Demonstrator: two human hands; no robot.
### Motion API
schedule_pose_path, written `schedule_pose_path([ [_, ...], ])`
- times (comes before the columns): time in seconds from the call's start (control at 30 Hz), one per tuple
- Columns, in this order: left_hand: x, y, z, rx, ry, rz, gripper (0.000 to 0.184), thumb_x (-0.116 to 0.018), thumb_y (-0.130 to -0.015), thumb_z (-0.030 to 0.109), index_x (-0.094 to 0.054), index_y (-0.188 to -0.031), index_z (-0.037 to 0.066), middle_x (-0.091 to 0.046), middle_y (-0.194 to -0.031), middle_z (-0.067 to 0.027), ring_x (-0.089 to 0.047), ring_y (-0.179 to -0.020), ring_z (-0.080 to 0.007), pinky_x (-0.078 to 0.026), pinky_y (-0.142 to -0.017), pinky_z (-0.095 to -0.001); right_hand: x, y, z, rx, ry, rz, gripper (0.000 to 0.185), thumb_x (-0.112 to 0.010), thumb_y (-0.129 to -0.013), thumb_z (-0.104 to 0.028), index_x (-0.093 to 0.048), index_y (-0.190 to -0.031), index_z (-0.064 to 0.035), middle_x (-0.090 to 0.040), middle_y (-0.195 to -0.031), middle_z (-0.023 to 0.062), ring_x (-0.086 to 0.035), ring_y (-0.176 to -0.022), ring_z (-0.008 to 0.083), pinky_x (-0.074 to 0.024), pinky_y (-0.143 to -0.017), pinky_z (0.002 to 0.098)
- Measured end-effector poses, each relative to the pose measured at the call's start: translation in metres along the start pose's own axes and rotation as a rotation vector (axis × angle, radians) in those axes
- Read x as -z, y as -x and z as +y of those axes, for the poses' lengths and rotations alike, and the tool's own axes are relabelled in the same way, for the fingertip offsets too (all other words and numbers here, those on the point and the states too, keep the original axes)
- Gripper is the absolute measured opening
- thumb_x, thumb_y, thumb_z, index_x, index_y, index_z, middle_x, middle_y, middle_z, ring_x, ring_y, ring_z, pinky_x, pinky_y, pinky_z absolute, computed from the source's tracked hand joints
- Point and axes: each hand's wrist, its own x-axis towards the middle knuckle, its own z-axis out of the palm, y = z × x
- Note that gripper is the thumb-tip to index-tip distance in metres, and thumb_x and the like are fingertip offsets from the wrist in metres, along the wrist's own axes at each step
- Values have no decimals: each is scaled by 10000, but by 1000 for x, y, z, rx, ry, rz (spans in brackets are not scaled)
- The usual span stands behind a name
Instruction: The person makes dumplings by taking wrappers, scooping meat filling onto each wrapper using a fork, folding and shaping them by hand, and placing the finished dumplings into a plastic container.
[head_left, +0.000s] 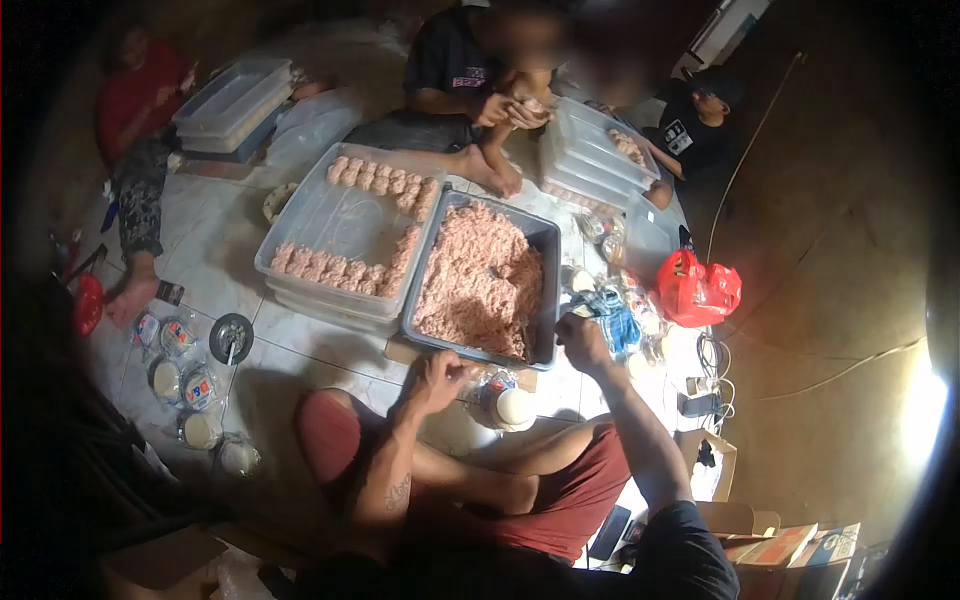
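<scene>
Pink mixture in grey tub, left hand before near side, right hand beside near-right corner, both curled, cannot tell whether pinching anything.

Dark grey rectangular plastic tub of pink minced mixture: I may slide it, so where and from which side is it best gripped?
I'd probably grip the tub by its near short rim, left hand and right hand at its ends, from the near side and above: that edge faces them, whereas a translucent rectangular plastic box stands close along the left side.
</scene>
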Motion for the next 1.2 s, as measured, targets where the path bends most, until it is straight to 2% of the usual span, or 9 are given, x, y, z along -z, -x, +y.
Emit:
schedule_pose_path([
  [0.07,-29,7,21,106,80,-129,312,-772,-863,335,-689,-917,38,-700,-780,-151,-680,-730,-318,-528,-687,-422,-28,-7,3,27,27,63,225,-578,-972,-247,-709,-992,-66,-705,-967,173,-720,-822,300,-557,-673,409],
  [0.23,-104,37,7,-646,-454,-123,476,-759,-820,337,-627,-1215,108,-596,-1366,-118,-567,-1220,-334,-439,-1024,-468,-58,-19,-25,-134,311,-93,524,-567,-943,-321,-530,-1301,60,-676,-1073,239,-697,-883,431,-558,-757,501],
  [0.43,-108,31,-2,-663,-598,-305,181,-651,-889,279,-709,-1002,150,-693,-1132,-68,-618,-1123,-247,-411,-1038,-474,-75,-45,18,106,652,97,443,-576,-901,-199,-555,-1282,25,-642,-1120,247,-618,-1072,440,-495,-848,564],
  [0.53,-105,28,15,-528,-538,-373,151,-671,-880,267,-694,-957,139,-706,-958,-61,-660,-971,-267,-442,-956,-475,-62,-73,17,453,683,518,315,-564,-914,-164,-626,-1180,-8,-663,-1080,188,-636,-1005,384,-499,-842,530],
  [0.63,-107,23,10,-474,-343,-355,188,-718,-848,276,-670,-909,106,-685,-870,-84,-660,-846,-318,-468,-854,-473,-32,-94,-38,660,371,525,217,-575,-910,-168,-656,-1068,-44,-673,-1034,160,-638,-951,341,-504,-835,490],
  [0.73,-96,21,14,-400,-15,-327,247,-751,-841,282,-646,-905,68,-672,-865,-122,-649,-821,-363,-490,-778,-472,-22,-121,-69,326,498,38,177,-570,-916,-234,-659,-987,-98,-676,-973,129,-631,-969,289,-415,-902,469],
  [0.83,-92,21,23,-261,133,-148,265,-756,-856,275,-637,-918,47,-669,-874,-145,-658,-822,-348,-508,-739,-449,-40,-142,-69,409,618,304,181,-582,-912,-256,-665,-975,-108,-674,-984,102,-627,-997,247,-401,-909,444],
  [1.03,-89,20,20,374,551,187,375,-778,-796,229,-645,-1069,10,-704,-966,-185,-696,-913,-329,-549,-805,-408,-82,-120,-85,560,585,222,164,-519,-904,-141,-658,-959,-72,-657,-889,92,-631,-889,241,-381,-960,458],
  [1.2,-94,21,32,213,447,308,482,-769,-809,231,-605,-1191,-14,-698,-1037,-208,-692,-967,-335,-544,-863,-408,-64,-111,-73,456,786,-58,170,-512,-948,-194,-634,-992,-85,-646,-825,63,-627,-747,216,-367,-942,497],
])
